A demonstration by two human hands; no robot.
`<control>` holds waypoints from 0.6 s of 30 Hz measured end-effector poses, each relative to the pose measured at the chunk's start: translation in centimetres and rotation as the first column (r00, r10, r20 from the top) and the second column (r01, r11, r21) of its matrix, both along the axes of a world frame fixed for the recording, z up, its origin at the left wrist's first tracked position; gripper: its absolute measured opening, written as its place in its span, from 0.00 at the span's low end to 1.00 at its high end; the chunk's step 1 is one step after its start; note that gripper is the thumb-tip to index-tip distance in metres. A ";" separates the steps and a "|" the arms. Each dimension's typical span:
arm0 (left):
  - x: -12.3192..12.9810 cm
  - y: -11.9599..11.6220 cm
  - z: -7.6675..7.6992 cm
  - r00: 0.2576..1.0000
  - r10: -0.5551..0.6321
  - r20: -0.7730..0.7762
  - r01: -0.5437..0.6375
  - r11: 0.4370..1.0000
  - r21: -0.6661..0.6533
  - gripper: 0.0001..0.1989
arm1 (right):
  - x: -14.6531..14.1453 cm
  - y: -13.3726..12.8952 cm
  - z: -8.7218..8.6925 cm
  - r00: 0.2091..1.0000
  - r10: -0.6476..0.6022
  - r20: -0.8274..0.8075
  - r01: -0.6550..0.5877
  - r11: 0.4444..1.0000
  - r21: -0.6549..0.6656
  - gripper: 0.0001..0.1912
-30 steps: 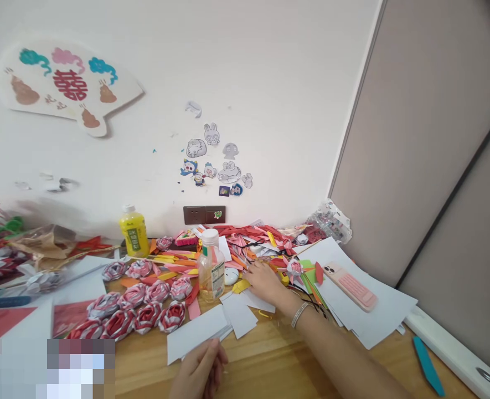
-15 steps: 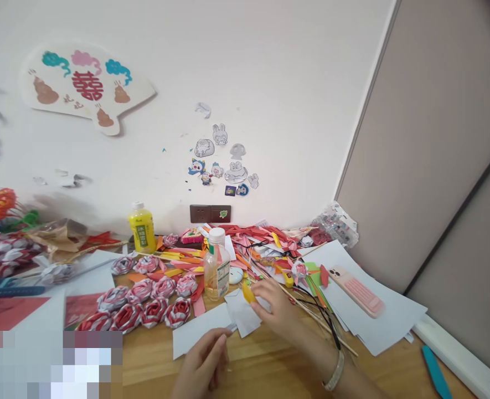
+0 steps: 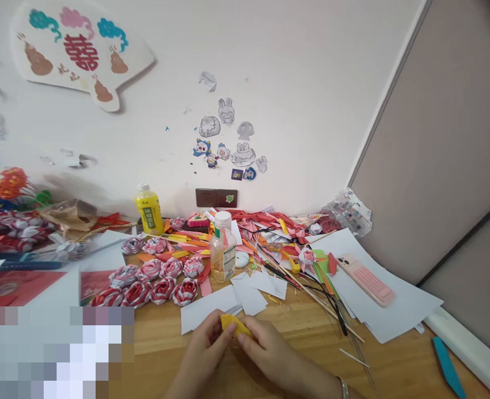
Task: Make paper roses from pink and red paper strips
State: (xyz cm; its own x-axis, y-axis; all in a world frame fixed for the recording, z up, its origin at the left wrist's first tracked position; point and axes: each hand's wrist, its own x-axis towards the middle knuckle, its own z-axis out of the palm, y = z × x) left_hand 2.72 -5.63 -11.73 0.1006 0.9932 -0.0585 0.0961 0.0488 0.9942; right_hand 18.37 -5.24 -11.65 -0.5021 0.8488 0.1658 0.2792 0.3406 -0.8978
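Between my two hands, low over the wooden table, is a small folded piece of yellow paper (image 3: 237,326). My left hand (image 3: 210,342) pinches its left end, thumb on the near face. My right hand (image 3: 265,343) grips the right end with thumb and fingers closed. Just beyond my fingers lie white paper sheets (image 3: 211,308). Rows of red, pink and white paper roses (image 3: 150,288) rest to the left of them. Behind the sheets stands a clear bottle (image 3: 223,249) with a white cap and a little amber liquid at its bottom.
A yellow drink bottle (image 3: 149,213) stands at the back left. Strips of coloured paper (image 3: 265,224) heap along the wall. Thin sticks (image 3: 331,313) and black-handled scissors lie right of centre. A pink-cased phone (image 3: 365,280) rests on white sheets; a teal object (image 3: 448,366) sits far right.
My right hand has come back toward me with the yellow paper and met my left hand, which now holds it too. The view has tilted down and shifted slightly left.
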 end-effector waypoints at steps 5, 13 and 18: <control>0.1 0.2 0.1 0.999 -0.015 0.044 0.018 0.998 -0.065 0.23 | 0.1 0.4 -0.6 0.999 0.021 -0.040 -0.029 0.978 -0.206 0.11; -0.1 -0.1 0.9 0.889 0.034 0.456 0.090 0.964 -0.248 0.13 | 0.7 0.3 0.5 0.981 0.006 0.194 -0.044 0.981 0.191 0.20; 0.0 0.2 1.1 0.908 0.031 0.418 0.070 0.972 -0.223 0.17 | 1.0 0.6 -0.1 0.898 -0.079 0.433 -0.092 0.928 0.360 0.19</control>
State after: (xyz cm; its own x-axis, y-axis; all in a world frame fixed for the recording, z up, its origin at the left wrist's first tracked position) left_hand 2.76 -5.45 -10.64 0.1848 0.9552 -0.2312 -0.3198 0.2808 0.9049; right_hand 19.36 -4.69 -11.79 -0.6000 0.7675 0.2256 0.6059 0.6202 -0.4983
